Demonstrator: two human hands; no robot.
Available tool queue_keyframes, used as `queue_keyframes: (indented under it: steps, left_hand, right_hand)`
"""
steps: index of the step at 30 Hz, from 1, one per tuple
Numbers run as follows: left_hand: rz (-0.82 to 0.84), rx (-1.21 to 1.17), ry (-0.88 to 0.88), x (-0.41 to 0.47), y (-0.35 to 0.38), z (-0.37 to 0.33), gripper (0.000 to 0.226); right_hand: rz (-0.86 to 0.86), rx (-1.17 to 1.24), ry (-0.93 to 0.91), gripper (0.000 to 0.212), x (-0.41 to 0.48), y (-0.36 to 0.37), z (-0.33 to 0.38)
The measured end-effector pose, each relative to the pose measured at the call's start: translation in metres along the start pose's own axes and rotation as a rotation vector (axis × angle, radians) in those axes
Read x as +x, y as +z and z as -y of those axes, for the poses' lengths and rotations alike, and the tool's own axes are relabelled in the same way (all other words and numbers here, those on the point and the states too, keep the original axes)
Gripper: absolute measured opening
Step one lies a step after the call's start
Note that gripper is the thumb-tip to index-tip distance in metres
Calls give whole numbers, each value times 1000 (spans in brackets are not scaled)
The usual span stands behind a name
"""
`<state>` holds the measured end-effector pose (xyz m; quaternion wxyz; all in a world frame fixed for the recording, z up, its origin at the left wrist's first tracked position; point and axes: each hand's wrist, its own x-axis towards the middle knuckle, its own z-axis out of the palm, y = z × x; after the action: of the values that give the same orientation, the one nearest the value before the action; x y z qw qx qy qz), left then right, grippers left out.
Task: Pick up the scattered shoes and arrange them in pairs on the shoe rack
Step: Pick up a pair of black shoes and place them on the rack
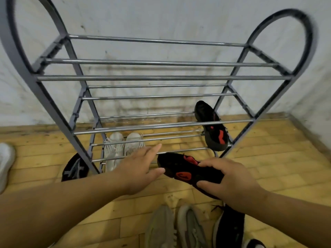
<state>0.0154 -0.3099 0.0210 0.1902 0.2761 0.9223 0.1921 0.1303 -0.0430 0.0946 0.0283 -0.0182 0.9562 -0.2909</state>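
A grey metal shoe rack (161, 77) with several tiers of chrome bars stands against the wall. My right hand (229, 181) grips a black shoe with red patches (180, 169) by its heel end, held level just in front of the bottom tier. Its toe nearly touches my left hand (141, 167), which is open with fingers spread beside it. A matching black and red shoe (213, 129) rests at the right end of a low tier. A pair of white knit shoes (123, 147) sits side by side at the left of the bottom tier.
On the wooden floor near me lie two grey sneakers (175, 228) and a black shoe (229, 228). A black shoe with grey stripes (75, 168) lies left of the rack's leg, and a white shoe (5, 161) at the far left edge. Walls close the back and right.
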Motion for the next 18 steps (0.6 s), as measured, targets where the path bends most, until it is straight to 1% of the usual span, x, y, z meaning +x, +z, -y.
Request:
queue_keyframes:
  steps: [2,4,7,9,11,16,18]
  left_hand:
    - [-20,-41,-2,3,2,0,78]
    - [-54,-77,3,6,5,3,77]
    - [-119,-123,4,13,8,9,76]
    - [-158,-116,-12,22,8,10,75]
    - [-156,-101,-24,34,6,7,74]
    - [-96,-51,-19,59,10,8,73]
    - [-58,-35,-18,67,14,10,73]
  right_hand:
    - [19,-15,-3,46,1,-9,-4]
    - [35,-26,4,40,-1,-23,-7]
    - [-52,42,-4,36,4,-34,-12]
    - [-97,0,-41,32,21,-23,-17]
    - [-111,-77,-56,30,47,2,-29]
    - [-71,-115,49,48,107,77,-60]
    - [-26,-109,41,55,112,92,-64]
